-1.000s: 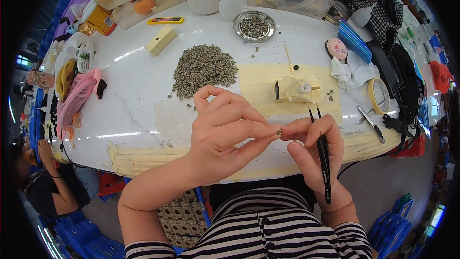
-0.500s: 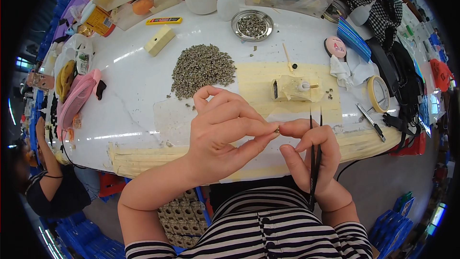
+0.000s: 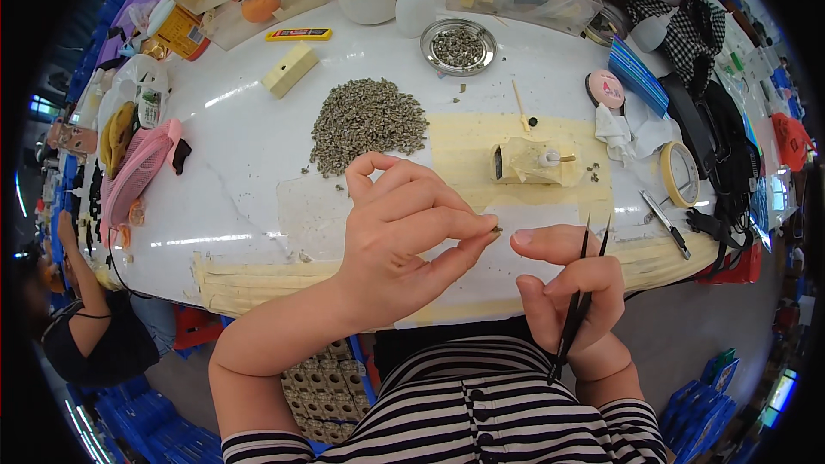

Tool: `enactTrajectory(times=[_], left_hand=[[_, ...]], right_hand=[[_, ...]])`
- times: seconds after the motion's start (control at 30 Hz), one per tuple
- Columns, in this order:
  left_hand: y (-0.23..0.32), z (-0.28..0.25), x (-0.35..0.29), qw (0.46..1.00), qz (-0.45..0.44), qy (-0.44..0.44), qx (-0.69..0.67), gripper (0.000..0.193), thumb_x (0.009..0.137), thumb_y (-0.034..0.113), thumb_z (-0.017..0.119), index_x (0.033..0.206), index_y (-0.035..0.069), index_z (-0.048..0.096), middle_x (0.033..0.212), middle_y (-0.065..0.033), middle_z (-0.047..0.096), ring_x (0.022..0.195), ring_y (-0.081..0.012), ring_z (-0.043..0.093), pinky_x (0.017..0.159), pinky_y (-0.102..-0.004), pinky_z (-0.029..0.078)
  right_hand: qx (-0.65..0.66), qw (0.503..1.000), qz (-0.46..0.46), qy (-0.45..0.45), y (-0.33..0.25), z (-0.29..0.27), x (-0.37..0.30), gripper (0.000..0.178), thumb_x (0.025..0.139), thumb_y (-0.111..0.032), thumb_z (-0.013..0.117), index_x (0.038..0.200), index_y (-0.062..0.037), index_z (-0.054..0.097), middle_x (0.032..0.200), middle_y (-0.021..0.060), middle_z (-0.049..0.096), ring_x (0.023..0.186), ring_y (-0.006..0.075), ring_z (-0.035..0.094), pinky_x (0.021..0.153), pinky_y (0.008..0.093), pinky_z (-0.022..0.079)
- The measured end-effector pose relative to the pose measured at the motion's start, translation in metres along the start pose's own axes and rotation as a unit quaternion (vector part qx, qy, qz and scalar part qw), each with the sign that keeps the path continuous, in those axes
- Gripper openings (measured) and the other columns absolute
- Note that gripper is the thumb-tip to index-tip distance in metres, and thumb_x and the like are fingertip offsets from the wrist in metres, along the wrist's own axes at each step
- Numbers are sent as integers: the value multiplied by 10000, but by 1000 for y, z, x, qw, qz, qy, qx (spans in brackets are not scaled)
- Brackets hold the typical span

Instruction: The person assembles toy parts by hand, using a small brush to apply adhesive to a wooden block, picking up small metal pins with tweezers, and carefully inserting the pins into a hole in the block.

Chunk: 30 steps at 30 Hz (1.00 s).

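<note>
My left fingers (image 3: 451, 225) pinch the small metal part (image 3: 497, 229) above the tabletop (image 3: 241, 198) | my right fingers (image 3: 550, 243) have just come off it, index and thumb apart, others curled round black tweezers (image 3: 568, 337) | left alone now steadies it

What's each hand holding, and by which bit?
The left hand pinches a tiny metallic piece; which part is too small to tell. The right hand holds black tweezers around the middle.

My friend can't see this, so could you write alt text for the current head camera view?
A person's left hand pinches a tiny metallic part above a white table; the right hand, slightly apart, holds black tweezers. Beyond lie a heap of small parts and a round metal dish holding more.
</note>
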State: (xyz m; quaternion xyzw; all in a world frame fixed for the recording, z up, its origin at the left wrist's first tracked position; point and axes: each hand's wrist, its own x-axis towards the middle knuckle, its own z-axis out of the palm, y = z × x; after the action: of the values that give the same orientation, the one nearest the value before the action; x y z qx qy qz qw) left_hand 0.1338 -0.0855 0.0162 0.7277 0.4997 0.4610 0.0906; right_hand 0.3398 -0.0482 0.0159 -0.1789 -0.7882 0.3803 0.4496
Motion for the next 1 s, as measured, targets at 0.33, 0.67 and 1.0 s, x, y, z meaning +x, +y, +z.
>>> enactTrajectory(times=[0.33, 0.67, 1.0], left_hand=[[0, 0, 1, 999, 9, 5, -32, 249, 654, 36, 845, 869, 134, 764, 776, 51, 659, 733, -137, 553, 775, -325, 310], [-2, 0, 1, 1000, -1, -1, 1, 245, 653, 22, 831, 859, 133, 758, 775, 51, 662, 731, -137, 560, 786, -328, 321], [-1, -1, 1, 999, -1, 0, -32, 243, 651, 28, 841, 855, 127, 755, 778, 48, 664, 742, -140, 562, 776, -327, 322]], right_hand=[[61, 994, 89, 8, 10, 9, -6, 266, 822, 90, 683, 944, -32, 481, 1098, 240, 662, 989, 273, 671, 850, 348, 540], [38, 999, 14, 0, 4, 2, -3, 255, 831, 119, 627, 947, -45, 470, 1091, 250, 667, 1029, 293, 662, 839, 365, 535], [88, 989, 115, 5, 9, 8, -6, 217, 856, 115, 603, 956, -25, 470, 1127, 251, 652, 1025, 276, 663, 888, 359, 525]])
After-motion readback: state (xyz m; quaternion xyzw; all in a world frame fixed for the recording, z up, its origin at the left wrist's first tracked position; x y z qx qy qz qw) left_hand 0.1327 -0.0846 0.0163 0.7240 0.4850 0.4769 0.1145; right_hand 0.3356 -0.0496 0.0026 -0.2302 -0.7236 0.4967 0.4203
